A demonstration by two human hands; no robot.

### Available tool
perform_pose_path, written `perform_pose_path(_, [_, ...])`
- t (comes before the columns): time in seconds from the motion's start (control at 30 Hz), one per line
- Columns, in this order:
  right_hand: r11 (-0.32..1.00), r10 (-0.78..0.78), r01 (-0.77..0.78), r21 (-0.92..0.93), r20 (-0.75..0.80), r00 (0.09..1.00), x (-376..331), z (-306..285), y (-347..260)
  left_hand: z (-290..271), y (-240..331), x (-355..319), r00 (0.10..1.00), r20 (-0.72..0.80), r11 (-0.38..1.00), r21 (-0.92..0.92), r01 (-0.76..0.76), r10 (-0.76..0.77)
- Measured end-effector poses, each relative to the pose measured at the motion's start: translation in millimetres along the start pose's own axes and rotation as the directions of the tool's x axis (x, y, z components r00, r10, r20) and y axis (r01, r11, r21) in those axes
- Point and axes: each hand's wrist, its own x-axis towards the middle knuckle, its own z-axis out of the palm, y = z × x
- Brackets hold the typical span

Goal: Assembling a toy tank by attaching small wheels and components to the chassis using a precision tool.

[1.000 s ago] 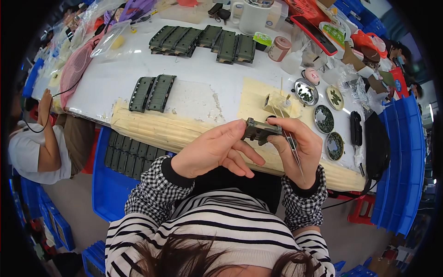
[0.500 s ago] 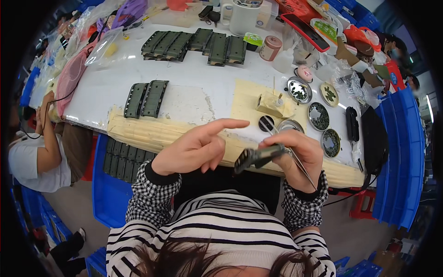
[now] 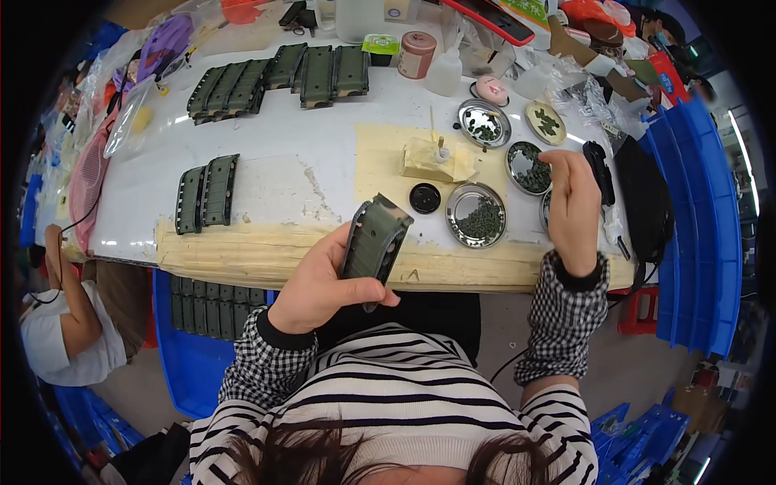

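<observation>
Left hand (image 3: 319,283) grips a dark green ridged track piece (image 3: 374,238), fingers wrapped around its lower end so it stands tilted above the near edge of the white worktable (image 3: 323,145). Right hand (image 3: 572,206) hovers over the table's right side with its fingers drawn together, thumb against fingertips; whether something small sits in that pinch cannot be told. Below the table edge, a blue crate (image 3: 182,339) holds a row of similar green pieces. On the table top, a long group of track pieces (image 3: 279,74) lies at the far side, and a pair of them (image 3: 207,192) lies nearer on the left. Beside the right hand stand round metal dishes of small green parts, the nearest dish (image 3: 477,215) just left of it. A small black round cap (image 3: 424,197) lies between that dish and the held piece.
</observation>
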Motion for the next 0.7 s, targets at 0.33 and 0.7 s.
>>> perform_pose_path(0.33, [0.982, 0.181, -0.161, -0.096, 0.269, 0.946, 37.2, 31.7, 34.9, 27.1, 3.4, 8.7, 0.974, -0.208, 0.996, -0.009, -0.090, 0.086])
perform_pose_path(0.7, [0.975, 0.222, -0.208, -0.077, 0.393, 0.892, 45.1, 33.7, 46.9, 23.8, 0.9, 3.7, 0.954, -0.251, 0.987, 0.063, -0.150, 0.161])
